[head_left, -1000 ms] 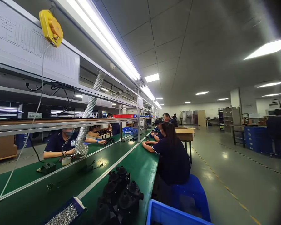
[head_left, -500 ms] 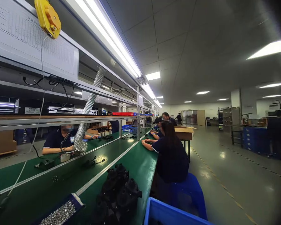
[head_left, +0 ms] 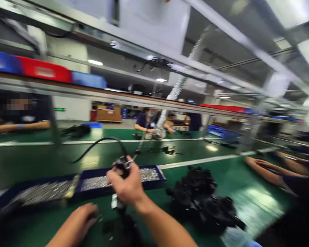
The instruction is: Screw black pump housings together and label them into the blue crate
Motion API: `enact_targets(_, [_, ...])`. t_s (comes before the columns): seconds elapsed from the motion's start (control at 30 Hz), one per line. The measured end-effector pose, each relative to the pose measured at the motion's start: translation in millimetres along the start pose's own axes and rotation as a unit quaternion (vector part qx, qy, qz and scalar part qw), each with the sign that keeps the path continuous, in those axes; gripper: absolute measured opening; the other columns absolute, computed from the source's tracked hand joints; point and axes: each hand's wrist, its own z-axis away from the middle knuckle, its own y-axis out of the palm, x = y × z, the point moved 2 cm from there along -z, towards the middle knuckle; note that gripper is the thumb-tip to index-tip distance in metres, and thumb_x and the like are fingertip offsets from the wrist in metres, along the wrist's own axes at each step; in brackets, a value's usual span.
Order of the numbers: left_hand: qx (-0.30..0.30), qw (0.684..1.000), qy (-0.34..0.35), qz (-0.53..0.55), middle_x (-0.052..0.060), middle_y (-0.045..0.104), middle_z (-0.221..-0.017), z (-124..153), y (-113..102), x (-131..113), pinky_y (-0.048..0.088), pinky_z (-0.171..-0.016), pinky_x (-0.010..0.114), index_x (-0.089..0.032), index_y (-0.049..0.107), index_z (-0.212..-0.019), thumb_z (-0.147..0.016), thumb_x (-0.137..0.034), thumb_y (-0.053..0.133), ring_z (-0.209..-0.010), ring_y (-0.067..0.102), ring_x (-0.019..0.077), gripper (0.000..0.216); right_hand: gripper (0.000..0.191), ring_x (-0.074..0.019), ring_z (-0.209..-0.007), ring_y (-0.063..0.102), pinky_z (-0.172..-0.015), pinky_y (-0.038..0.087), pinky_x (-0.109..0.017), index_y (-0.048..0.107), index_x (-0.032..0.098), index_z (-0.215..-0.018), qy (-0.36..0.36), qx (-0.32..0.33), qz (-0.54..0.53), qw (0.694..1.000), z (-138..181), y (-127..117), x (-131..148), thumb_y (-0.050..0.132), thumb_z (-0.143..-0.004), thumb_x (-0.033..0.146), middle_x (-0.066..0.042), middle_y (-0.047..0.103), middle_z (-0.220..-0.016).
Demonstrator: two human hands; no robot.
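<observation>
Head view | right hand (head_left: 127, 185), out of frame half a second ago, now clamped round corded screwdriver (head_left: 122, 167) in front of screw tray (head_left: 154, 185); tool work seems underway | left hand (head_left: 85, 216), also new, nearer than tray, grip unclear | black housings (head_left: 199, 183) right of tray

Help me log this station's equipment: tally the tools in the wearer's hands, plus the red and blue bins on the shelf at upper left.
Black tool, in the right hand: 1
Red bin: 1
Blue bins, one each side of the red: 2
Total: 4
</observation>
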Motion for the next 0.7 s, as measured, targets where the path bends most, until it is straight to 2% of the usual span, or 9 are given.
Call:
enact_targets(0.03, [-0.007,1.000,-0.027,-0.006,0.005,0.072,-0.100,6,-1,11,0.052,-0.093,0.035,-0.018,0.071,-0.091,-0.093,-0.010,0.070,-0.102,0.068,0.0248,0.008,0.033,-0.0149,-0.057,0.059,-0.056,0.050,-0.026,0.054,0.023,-0.089,0.002,-0.014,-0.009,1.000,1,2,-4,0.082,-0.081,0.037,0.004,0.058,-0.069])
enact_targets(0.13, [-0.006,0.999,-0.018,-0.039,0.005,0.074,-0.102,8,-3,27,0.046,-0.086,0.032,-0.020,0.072,-0.092,-0.089,-0.008,0.067,-0.101,0.068,0.0256,0.014,0.032,-0.0194,-0.063,0.066,-0.057,0.054,-0.029,0.057,0.022,-0.096,0.007,-0.005,-0.005,1.000,-2,-2,-6,0.082,-0.084,0.038,0.000,0.065,-0.074])
enact_targets(0.37, [-0.017,0.998,-0.039,-0.036,0.004,0.074,-0.104,3,-2,30,0.045,-0.082,0.031,-0.022,0.076,-0.100,-0.088,-0.011,0.072,-0.098,0.068,0.0251,0.018,0.030,-0.0213,-0.067,0.067,-0.060,0.054,-0.031,0.059,0.022,-0.103,0.004,0.002,0.023,1.000,3,0,-2,0.079,-0.091,0.041,-0.001,0.068,-0.075])
enact_targets(0.5, [-0.013,0.998,-0.046,-0.046,0.005,0.074,-0.104,3,-1,34,0.047,-0.083,0.032,-0.022,0.078,-0.094,-0.091,-0.014,0.070,-0.099,0.069,0.0261,0.012,0.029,-0.0213,-0.067,0.068,-0.062,0.055,-0.032,0.059,0.022,-0.103,0.012,0.025,0.024,0.999,3,-1,0,0.078,-0.093,0.042,-0.001,0.069,-0.075])
enact_targets(0.57, [-0.010,0.997,-0.054,-0.049,0.006,0.073,-0.104,1,2,34,0.048,-0.084,0.032,-0.022,0.078,-0.092,-0.093,-0.016,0.068,-0.099,0.069,0.0265,0.011,0.032,-0.0221,-0.069,0.070,-0.063,0.056,-0.033,0.061,0.022,-0.103,0.026,0.063,0.000,0.998,1,-5,3,0.081,-0.091,0.044,-0.001,0.070,-0.078])
enact_targets(0.7, [-0.019,0.994,-0.088,-0.061,0.013,0.070,-0.108,0,14,30,0.050,-0.094,0.039,-0.018,0.075,-0.094,-0.098,-0.015,0.058,-0.106,0.067,0.0315,0.018,0.034,-0.0251,-0.077,0.072,-0.071,0.058,-0.037,0.064,0.023,-0.102,0.054,0.208,-0.033,0.976,-2,-17,14,0.084,-0.087,0.046,-0.005,0.073,-0.084])
